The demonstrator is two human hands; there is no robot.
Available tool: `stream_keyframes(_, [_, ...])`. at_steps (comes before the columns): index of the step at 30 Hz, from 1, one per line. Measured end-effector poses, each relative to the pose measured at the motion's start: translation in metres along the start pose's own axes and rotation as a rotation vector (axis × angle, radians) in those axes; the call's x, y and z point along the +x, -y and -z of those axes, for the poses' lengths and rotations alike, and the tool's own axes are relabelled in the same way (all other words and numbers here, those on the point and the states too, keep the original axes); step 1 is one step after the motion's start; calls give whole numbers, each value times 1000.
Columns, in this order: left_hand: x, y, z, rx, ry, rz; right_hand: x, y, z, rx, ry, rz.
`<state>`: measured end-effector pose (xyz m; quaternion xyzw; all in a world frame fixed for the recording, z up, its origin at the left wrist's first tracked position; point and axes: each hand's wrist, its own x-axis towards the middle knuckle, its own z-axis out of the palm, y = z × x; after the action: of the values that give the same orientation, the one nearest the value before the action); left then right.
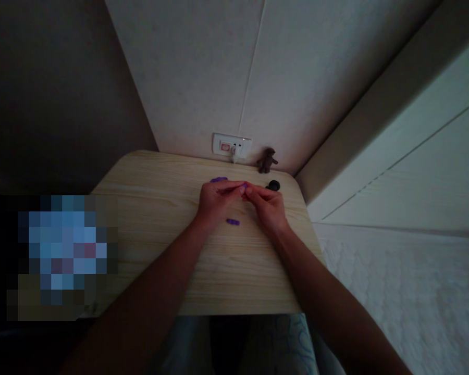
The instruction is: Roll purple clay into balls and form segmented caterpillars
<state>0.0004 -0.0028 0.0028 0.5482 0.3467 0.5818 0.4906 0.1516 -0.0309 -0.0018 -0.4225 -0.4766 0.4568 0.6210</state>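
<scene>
My left hand (217, 198) and my right hand (269, 204) meet above the far part of the wooden table, fingertips pinched together. Between them is a small purple piece (244, 186), with some red showing beside it; the fingers cover most of it, so its kind is unclear. A lumpy purple strip (233, 222), like modelling clay, lies on the tabletop just below and between my hands. Another purple lumpy piece (219, 179) rests behind my left hand, partly covered by it. Close behind my right hand sits a round black object (274, 185).
A small dark brown bear-like figure (267, 160) stands at the table's back edge. Above that edge is a wall socket (232, 146) with a plug. The light wooden table (156, 208) meets the wall. A pixelated bluish patch (62, 245) covers the left side; white quilted bedding (406, 291) lies right.
</scene>
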Motion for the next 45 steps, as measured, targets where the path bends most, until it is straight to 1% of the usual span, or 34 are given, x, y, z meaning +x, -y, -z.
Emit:
stream_keyframes(6, [0,4,0,-130,-6,144,-1,5,2,-208,-10,204])
stream_keyframes(8, [-1,3,-1,-211,22,200,-2,4,4,-352,-5,294])
stream_keyframes(11, [-2,2,-1,-322,74,281,-2,5,7,-630,41,422])
stream_keyframes(14, [-2,1,0,-351,92,324,-2,8,8,-845,77,513])
stream_keyframes(16, [-2,3,0,-324,91,322,-3,9,7,-909,81,558])
stream_keyframes(20, [-1,5,-1,-274,68,325,-4,8,5,-903,59,630])
stream_keyframes(23, [-1,5,-2,-259,43,323,-4,6,6,-833,25,634])
stream_keyframes(26, [-2,4,-2,-225,93,318,-3,6,8,-755,0,597])
stream_keyframes(28, [-2,4,-3,-227,118,321,-3,6,8,-756,-12,591])
stream_keyframes(31, [-2,4,-4,-276,61,325,-2,8,7,-771,5,603])
stream_keyframes(34, [0,4,-3,-360,-29,319,-2,10,5,-753,75,586])
stream_keyframes(35, [1,4,-3,-390,-42,323,-2,10,4,-737,91,574])
stream_keyframes(37, [2,2,-2,-433,-19,355,-3,10,4,-687,86,533])
stream_keyframes(39, [1,1,-1,-450,60,394,-3,9,6,-640,67,483])
stream_keyframes(42, [1,1,-2,-414,155,393,-2,9,9,-684,81,474])
stream_keyframes(43, [1,2,-2,-396,158,383,-2,9,9,-725,94,491])
stream_keyframes(45, [1,3,-2,-362,114,376,-2,9,9,-815,122,529])
